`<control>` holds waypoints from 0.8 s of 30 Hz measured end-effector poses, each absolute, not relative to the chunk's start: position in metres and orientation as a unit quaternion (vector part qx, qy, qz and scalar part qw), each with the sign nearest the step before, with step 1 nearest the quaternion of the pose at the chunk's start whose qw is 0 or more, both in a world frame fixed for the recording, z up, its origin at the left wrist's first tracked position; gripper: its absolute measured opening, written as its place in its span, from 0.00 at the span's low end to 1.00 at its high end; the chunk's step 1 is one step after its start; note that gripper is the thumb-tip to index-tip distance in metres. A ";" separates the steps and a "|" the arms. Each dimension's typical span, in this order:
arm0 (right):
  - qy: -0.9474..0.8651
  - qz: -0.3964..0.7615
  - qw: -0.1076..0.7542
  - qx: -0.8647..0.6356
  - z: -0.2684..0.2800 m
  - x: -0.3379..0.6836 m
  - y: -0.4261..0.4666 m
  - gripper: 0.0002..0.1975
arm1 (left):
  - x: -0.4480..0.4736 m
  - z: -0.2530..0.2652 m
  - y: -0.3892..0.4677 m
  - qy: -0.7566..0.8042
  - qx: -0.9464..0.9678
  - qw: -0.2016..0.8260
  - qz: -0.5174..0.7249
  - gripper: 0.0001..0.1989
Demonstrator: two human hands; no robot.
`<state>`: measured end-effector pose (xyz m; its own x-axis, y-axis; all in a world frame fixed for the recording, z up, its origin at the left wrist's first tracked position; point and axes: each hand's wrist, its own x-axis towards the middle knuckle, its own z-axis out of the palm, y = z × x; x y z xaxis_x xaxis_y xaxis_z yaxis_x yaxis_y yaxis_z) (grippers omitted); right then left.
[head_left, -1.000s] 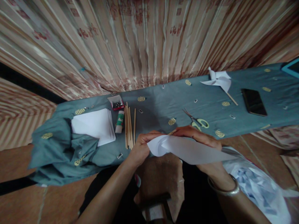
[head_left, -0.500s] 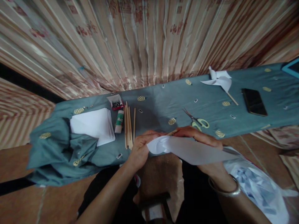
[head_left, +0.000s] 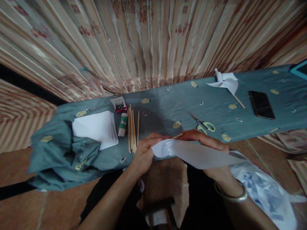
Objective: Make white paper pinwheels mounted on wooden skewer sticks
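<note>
A white paper pinwheel [head_left: 196, 155] is held between my two hands over the table's front edge, its blades folded and one long flap reaching right. My left hand [head_left: 145, 153] is closed on its left side, with the fingertips partly hidden behind the paper. Behind the paper, my right hand [head_left: 203, 140] grips a wooden stick [head_left: 177, 136], of which a short piece shows between the hands. The paper covers much of the right hand. Scissors [head_left: 201, 122] with light green handles lie just beyond the right hand.
On the blue-green tablecloth [head_left: 165, 108] lie several wooden sticks [head_left: 131, 129], a glue stick [head_left: 122, 125], a box of pins [head_left: 119, 104] and stacked paper [head_left: 97, 127]. A pinwheel on a stick [head_left: 225, 82] and a phone [head_left: 261, 104] lie right. A plastic bag [head_left: 266, 191] holds paper scraps.
</note>
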<state>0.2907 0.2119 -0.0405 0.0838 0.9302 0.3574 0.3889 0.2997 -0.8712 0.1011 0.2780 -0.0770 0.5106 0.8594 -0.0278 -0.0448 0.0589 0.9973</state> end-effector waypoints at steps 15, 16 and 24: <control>-0.515 0.357 0.528 -0.572 -0.044 0.284 0.216 0.06 | 0.097 -0.083 0.276 0.342 0.678 0.534 0.372 0.25; -0.508 0.364 0.533 -0.570 -0.045 0.284 0.218 0.06 | 0.097 -0.083 0.276 0.339 0.686 0.525 0.372 0.25; -0.436 0.408 0.562 -0.572 -0.062 0.285 0.231 0.11 | 0.100 -0.081 0.280 0.335 0.715 0.479 0.382 0.27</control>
<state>0.2850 0.2313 -0.0621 0.2876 0.9575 0.0228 0.0402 0.0117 -0.9991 0.1005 0.2796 -0.0815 0.4832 0.8460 0.2256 0.1130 -0.3157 0.9421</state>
